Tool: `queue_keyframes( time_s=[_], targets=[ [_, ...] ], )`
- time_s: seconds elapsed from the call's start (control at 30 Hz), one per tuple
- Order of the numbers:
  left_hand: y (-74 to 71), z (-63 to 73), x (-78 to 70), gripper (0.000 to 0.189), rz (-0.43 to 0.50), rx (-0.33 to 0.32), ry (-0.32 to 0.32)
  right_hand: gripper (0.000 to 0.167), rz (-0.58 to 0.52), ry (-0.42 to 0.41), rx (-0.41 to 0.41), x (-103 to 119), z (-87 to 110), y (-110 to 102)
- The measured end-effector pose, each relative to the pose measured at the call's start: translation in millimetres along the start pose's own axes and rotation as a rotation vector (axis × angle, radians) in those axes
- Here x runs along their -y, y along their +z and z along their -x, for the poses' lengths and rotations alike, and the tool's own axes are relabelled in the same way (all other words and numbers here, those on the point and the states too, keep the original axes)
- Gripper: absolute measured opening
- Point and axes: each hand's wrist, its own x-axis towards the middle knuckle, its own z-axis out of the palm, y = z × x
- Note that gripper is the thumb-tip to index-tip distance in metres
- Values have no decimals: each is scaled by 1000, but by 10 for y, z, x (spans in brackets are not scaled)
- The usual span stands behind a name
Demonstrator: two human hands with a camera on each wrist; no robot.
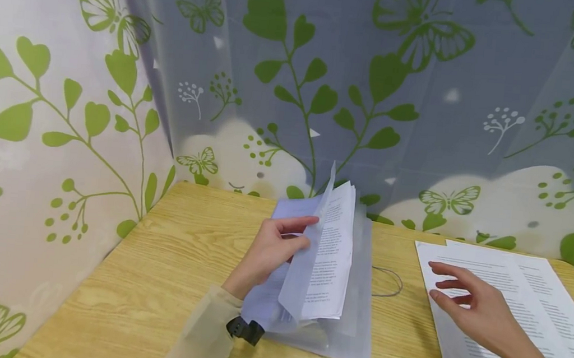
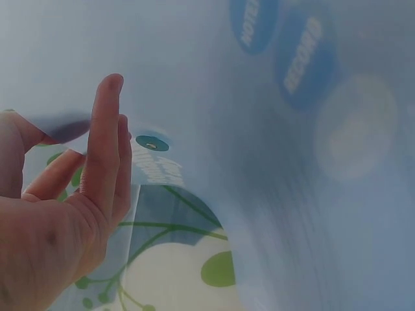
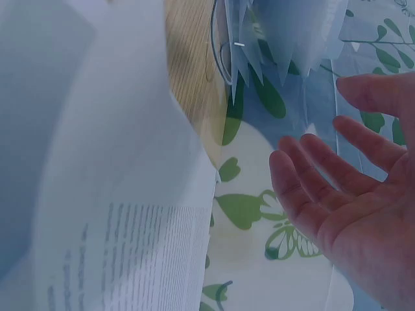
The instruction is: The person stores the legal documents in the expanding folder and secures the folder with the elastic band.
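Left hand: placed at nine o'clock of the folder, index finger extended, thumb tip set apart from it in the head view; the translucent flap is touched by these fingers, but whether it is pinched or only propped cannot be told
Right hand: held relaxed, fingers spread and loosely bent, over the nine o'clock side of the loose sheets; contact with them cannot be made out
Translucent flap: stood up from the folder, its top tilted toward one o'clock
Film by the left hand: marked with a blue oval lettered RECORD, as seen from the left wrist
Paper stack: kept inside the folder, printed, just at three o'clock of the flap
Folder: laid opened between the hands, its bluish cover shown toward eleven o'clock
Cord: looped out from the folder at three o'clock
Loose sheets: laid overlapping beyond the cord at three o'clock, covered with printed text
Sleeve: seen at seven o'clock of the left hand, beige
Table: surfaced in light wood grain
Curtain: hung at twelve o'clock, patterned with green leaves and butterflies
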Motion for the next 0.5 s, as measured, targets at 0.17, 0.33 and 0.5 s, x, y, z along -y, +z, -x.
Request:
queue_keyframes(
  time_s=[0.17, 0.33, 0.5],
  targets=[
    [5, -7, -2, 47, -3, 6, 2, 47, 22, 24, -14, -110, 56, -82],
    [5, -10, -5, 47, -10, 7, -3, 48, 48, 53, -32, -208, 118, -159],
    [-1, -7, -5, 47, -12, 3, -7, 49, 83, 77, -53, -296, 172, -251]
  ],
)
